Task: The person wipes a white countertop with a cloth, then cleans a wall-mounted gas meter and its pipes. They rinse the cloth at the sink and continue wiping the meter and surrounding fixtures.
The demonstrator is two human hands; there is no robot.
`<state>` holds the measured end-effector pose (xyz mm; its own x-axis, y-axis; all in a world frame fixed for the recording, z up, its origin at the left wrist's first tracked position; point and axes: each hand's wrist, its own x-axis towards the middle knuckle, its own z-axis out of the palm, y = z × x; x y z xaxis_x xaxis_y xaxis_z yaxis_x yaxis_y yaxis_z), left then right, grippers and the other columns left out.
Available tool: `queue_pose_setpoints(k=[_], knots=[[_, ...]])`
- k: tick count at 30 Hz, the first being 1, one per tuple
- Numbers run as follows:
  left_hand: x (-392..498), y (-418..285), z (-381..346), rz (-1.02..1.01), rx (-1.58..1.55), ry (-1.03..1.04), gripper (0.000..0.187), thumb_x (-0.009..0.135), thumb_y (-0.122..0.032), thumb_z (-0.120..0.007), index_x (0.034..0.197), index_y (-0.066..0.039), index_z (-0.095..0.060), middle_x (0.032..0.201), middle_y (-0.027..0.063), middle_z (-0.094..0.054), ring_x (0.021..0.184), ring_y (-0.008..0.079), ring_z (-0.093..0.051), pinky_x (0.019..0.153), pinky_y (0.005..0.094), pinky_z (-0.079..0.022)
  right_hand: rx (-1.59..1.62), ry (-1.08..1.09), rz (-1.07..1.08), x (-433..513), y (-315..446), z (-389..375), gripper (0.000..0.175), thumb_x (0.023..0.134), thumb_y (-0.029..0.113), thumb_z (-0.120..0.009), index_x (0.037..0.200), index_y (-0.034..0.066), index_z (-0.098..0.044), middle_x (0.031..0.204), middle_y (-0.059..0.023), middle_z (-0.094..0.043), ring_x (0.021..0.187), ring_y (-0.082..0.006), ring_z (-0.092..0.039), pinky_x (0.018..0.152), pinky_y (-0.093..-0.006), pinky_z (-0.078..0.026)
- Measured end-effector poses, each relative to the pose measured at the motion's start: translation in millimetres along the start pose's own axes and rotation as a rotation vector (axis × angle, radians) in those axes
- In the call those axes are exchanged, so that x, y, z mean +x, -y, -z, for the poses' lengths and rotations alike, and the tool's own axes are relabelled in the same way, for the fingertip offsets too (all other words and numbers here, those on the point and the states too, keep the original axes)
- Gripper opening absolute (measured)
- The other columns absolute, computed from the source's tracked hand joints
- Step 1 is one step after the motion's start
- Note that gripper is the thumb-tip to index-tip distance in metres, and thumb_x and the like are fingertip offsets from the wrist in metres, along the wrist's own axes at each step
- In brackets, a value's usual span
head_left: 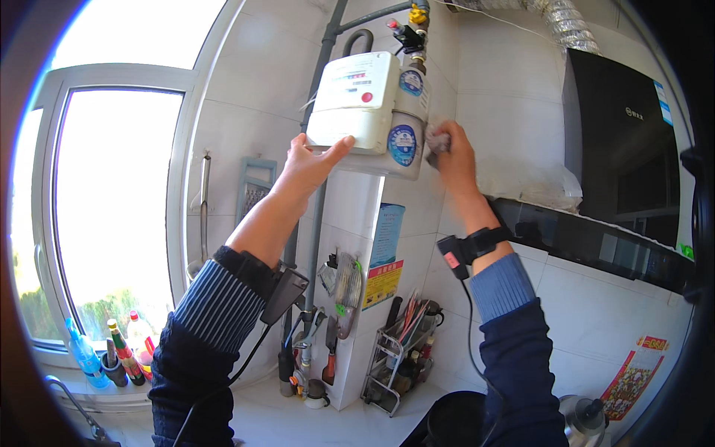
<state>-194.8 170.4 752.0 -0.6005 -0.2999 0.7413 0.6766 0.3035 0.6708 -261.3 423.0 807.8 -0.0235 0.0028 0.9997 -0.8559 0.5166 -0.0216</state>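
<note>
A white gas meter (351,106) hangs from grey pipes high on the tiled wall, with a red button and round blue stickers on its body. My left hand (313,167) rests against the lower left of its front cover, thumb on the front face and fingers at the left edge. Just right of the meter, my right hand (455,159) is closed around a crumpled greyish cloth (437,139). The cloth is beside the meter's right side; whether it touches cannot be told. A yellow valve handle (417,14) sits on the pipe above.
A black range hood (625,139) juts out at right, below a foil duct (570,28). Under the meter stand a metal rack (385,363) with chopsticks and bottles, and a dark pan (455,419). Several bottles (89,355) line the windowsill. A kettle (584,422) stands lower right.
</note>
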Motion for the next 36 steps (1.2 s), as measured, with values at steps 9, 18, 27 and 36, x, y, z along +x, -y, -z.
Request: queue_pose_setpoints(k=[9, 18, 27, 36], knots=[[7, 6, -5, -0.049, -0.117, -0.049, 0.127, 0.069, -0.064, -0.083, 0.150, 0.007, -0.015, 0.131, 0.0238, -0.050, 0.125, 0.0296, -0.049, 0.104, 0.0400, -0.043, -0.134, 0.088, 0.609, -16, 81, 16, 0.035, 0.080, -0.007, -0.064, 0.108, 0.0133, -0.062, 0.120, -0.0067, -0.061, 0.108, -0.0300, -0.062, 0.088, -0.0369, -0.053], [13, 11, -5, 0.015, -0.310, 0.025, 0.113, 0.068, -0.046, -0.089, 0.143, 0.005, -0.021, 0.139, 0.0236, -0.033, 0.130, 0.0295, -0.042, 0.108, 0.0379, -0.041, -0.465, 0.093, 0.697, 22, 101, 17, 0.035, 0.078, -0.007, -0.064, 0.106, 0.0144, -0.065, 0.116, -0.0046, -0.062, 0.106, -0.0278, -0.061, 0.091, -0.0385, -0.053], [11, 11, -6, -0.058, -0.280, 0.008, 0.123, 0.066, -0.049, -0.089, 0.148, 0.007, -0.017, 0.141, 0.0267, -0.028, 0.131, 0.0382, -0.042, 0.108, 0.0408, -0.042, -0.660, 0.156, 0.850, 64, 124, 8, 0.036, 0.080, -0.007, -0.057, 0.106, 0.0147, -0.068, 0.115, -0.0009, -0.064, 0.109, -0.0258, -0.060, 0.090, -0.0385, -0.051], [15, 15, -12, -0.110, -0.276, -0.048, 0.125, 0.064, -0.050, -0.090, 0.148, 0.010, -0.018, 0.140, 0.0295, -0.029, 0.129, 0.0428, -0.046, 0.108, 0.0416, -0.043, -0.936, 0.373, 1.028, 133, 147, -67, 0.028, 0.085, 0.003, -0.061, 0.107, 0.0172, -0.070, 0.119, 0.0008, -0.066, 0.114, -0.0241, -0.060, 0.096, -0.0427, -0.048]])
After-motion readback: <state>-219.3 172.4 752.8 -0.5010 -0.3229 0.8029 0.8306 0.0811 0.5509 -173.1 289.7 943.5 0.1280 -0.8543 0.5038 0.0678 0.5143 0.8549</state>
